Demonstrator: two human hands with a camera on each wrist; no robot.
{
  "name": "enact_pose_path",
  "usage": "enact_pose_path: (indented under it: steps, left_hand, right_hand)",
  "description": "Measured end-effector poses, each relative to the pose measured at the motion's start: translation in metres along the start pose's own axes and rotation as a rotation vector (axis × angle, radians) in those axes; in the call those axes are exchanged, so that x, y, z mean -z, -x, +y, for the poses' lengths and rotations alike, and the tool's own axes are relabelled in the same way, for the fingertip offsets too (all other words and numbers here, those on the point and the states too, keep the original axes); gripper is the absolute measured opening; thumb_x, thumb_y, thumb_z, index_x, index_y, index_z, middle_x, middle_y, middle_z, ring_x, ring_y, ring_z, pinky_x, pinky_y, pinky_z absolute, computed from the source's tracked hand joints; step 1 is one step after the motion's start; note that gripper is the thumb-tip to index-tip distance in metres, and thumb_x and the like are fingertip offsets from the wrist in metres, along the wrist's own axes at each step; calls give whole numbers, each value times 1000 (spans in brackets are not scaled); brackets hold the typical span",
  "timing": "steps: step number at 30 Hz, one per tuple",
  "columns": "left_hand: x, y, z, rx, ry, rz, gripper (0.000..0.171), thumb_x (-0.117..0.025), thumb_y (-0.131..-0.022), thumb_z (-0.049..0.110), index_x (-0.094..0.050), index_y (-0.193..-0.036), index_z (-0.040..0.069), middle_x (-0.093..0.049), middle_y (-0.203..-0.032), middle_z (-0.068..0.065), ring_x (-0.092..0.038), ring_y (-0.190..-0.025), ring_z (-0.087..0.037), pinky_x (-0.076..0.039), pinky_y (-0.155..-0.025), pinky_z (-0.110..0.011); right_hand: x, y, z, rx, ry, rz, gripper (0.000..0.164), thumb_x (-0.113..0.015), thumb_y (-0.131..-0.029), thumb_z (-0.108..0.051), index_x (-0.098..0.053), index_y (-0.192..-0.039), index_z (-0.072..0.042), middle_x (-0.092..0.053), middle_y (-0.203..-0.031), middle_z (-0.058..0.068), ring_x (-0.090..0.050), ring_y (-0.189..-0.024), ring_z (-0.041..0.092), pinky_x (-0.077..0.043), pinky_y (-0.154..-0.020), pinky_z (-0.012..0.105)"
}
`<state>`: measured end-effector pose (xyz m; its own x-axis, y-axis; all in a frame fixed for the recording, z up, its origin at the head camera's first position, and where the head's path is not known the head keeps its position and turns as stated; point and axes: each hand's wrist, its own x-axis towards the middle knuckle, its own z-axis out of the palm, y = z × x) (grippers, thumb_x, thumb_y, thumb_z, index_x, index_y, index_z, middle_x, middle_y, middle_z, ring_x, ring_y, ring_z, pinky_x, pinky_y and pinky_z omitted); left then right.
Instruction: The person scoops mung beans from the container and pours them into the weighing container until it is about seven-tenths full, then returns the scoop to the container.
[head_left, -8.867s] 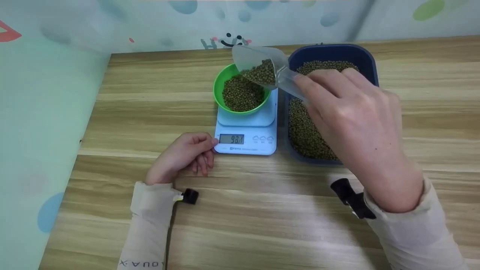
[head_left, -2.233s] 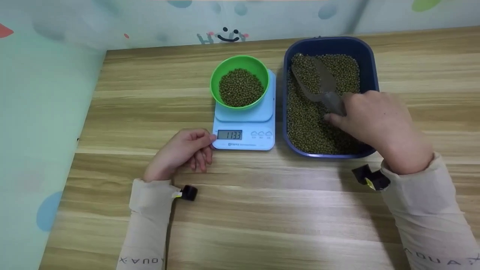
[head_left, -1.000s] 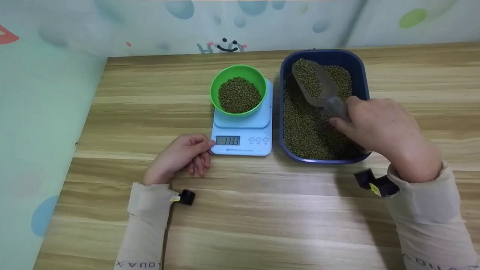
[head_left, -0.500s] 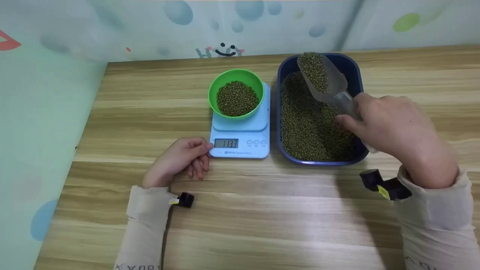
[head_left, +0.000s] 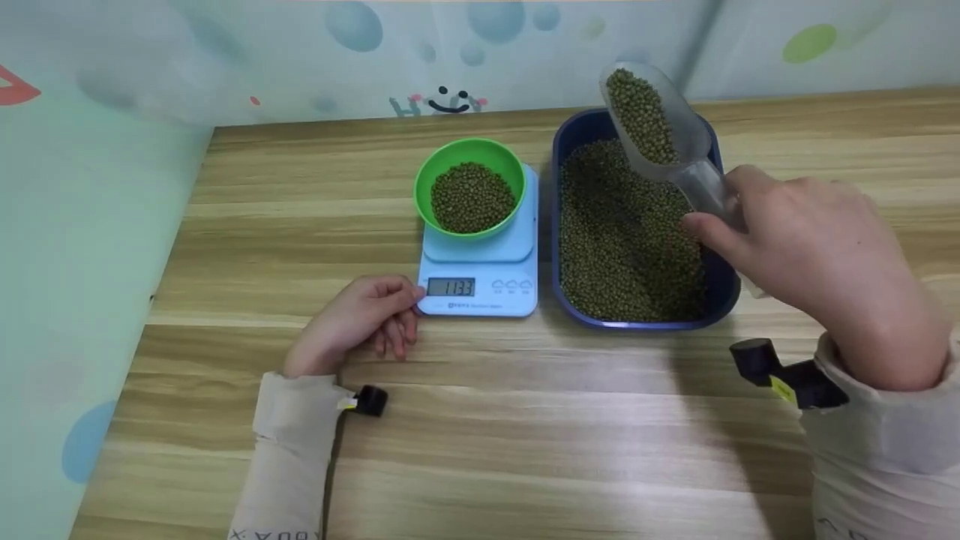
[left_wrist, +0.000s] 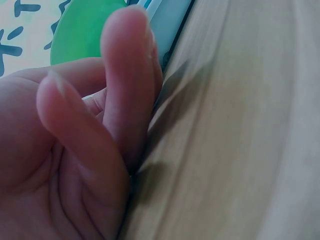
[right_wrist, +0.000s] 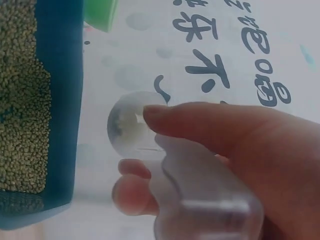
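Note:
My right hand [head_left: 817, 240] grips the handle of a clear plastic scoop [head_left: 701, 142], raised above the dark blue tub [head_left: 556, 247]. Small greenish-brown beans [head_left: 641, 116] lie along the scoop's left side. More beans fill much of the tub. In the right wrist view the fingers wrap the scoop handle [right_wrist: 200, 195]. My left hand [head_left: 360, 315] rests on the table, fingers loosely bent, thumb tip touching the left edge of a light blue kitchen scale [head_left: 517, 296]. On the scale stands a green bowl [head_left: 427, 176] partly filled with beans; the display [head_left: 451, 287] reads 113.3.
The wood-grain table [head_left: 525, 435] meets a patterned wall [head_left: 300, 60] at the back and another pale wall [head_left: 67, 262] at the left. Tub and scale stand side by side with a narrow gap. A small black wrist camera [head_left: 371, 401] sits beside the left sleeve.
Earlier the scoop tipped beans into the bowl, with the display near 93; it then dipped into the tub. Now the loaded scoop has risen from the tub. The left hand stays put.

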<state>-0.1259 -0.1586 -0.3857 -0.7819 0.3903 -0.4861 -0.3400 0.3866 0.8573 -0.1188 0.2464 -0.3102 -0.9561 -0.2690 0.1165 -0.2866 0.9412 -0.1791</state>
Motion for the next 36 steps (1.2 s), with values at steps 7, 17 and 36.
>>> enact_pose_path:
  steps: [7, 17, 36]
  left_hand:
    - [1, -1, 2, 4, 11, 15, 38, -50, -92, 29, -53, -84, -8, -60, -66, -17, -57, -46, -19, -38, -35, -22]
    - [2, -1, 6, -7, 7, 15, 38, -51, -92, 29, -53, -84, -8, -59, -65, -17, -57, -45, -19, -38, -35, -22]
    - [5, -15, -23, -19, 22, 17, 42, -54, -88, 38, -55, -83, -3, -60, -65, -16, -57, -45, -19, -38, -34, -22]
  right_hand:
    - [4, -5, -4, 16, -10, 164, 43, -50, -87, -47, -54, -99, -5, -51, -55, 4, -39, -40, 20, -24, -34, 33]
    - [9, -8, -18, 26, -32, 285, 45, -51, -87, -45, -57, -103, -3, -49, -56, 6, -41, -42, 23, -26, -36, 34]
    - [21, -7, -40, 112, -167, 309, 37, -54, -86, -44, -60, -104, -12, -46, -56, -3, -38, -44, 13, -28, -43, 26]
